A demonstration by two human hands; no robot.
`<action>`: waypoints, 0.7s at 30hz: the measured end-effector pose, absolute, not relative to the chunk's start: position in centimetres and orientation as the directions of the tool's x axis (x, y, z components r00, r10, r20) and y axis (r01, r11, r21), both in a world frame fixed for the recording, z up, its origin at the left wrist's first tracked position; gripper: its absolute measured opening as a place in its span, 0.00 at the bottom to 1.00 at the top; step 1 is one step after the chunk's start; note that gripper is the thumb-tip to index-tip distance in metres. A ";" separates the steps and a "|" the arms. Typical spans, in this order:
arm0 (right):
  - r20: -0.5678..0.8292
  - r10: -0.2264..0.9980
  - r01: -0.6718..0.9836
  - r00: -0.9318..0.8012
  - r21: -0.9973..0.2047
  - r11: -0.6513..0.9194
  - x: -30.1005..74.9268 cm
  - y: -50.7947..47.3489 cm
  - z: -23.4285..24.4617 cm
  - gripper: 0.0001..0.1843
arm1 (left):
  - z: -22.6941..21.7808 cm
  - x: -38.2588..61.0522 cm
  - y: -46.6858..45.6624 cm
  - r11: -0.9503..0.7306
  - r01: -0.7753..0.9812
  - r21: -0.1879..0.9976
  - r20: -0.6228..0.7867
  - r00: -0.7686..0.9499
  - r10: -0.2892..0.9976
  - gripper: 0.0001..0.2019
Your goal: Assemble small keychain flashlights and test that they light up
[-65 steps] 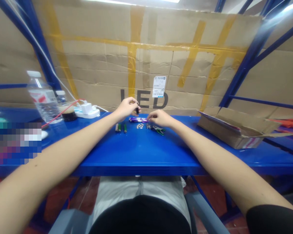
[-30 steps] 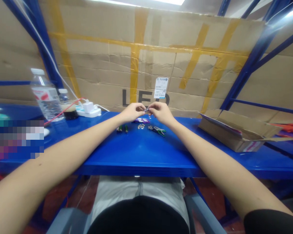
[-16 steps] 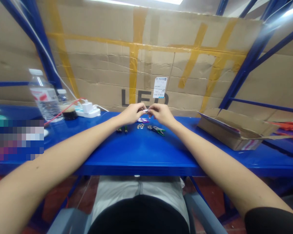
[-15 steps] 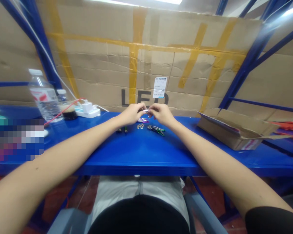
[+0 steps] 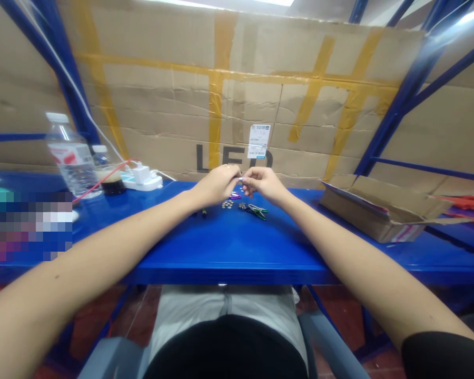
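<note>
My left hand and my right hand meet over the back of the blue table, fingertips pinched together. Between them is a small pale, silvery piece, mostly hidden by the fingers. Just below the hands lie shiny purple pieces, partly covered by my left hand. Closer to me are a cluster of small round metallic parts and a second little cluster. Beside it rest slim green and silver pieces, too small to name. A dark piece shows under my left wrist.
An open cardboard box stands on the table to the right. At left are a clear water bottle, a smaller bottle with dark liquid and a white power strip with cables. A large cardboard sheet closes the back.
Both hands have shifted slightly to the right. My left hand has turned over more, covering more of the purple and dark pieces, and less of the pale piece shows.
</note>
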State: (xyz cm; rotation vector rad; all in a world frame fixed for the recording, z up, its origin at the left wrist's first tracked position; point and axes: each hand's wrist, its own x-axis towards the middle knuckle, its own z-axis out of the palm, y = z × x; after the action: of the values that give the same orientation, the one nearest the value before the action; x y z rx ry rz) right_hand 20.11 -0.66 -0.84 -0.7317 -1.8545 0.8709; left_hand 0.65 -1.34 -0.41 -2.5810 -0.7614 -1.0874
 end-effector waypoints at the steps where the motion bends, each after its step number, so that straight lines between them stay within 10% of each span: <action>1: 0.488 0.781 0.111 -0.389 -0.817 0.566 20.1 -0.6 -0.9 0.15 | -0.4 0.7 -1.3 -0.838 0.546 0.002 0.728 0.573 0.376 0.07; 21: 0.404 0.802 -0.035 -0.441 -0.900 0.434 20.6 -1.2 -0.3 0.15 | 0.2 1.0 -2.3 -0.865 0.469 0.177 0.776 0.474 0.416 0.04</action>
State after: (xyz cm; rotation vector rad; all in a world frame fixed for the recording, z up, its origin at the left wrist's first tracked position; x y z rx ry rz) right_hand 20.57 -1.19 -0.28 -0.6624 -1.7612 1.1324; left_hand 0.96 -2.26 0.23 -2.6446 -0.7947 -1.3669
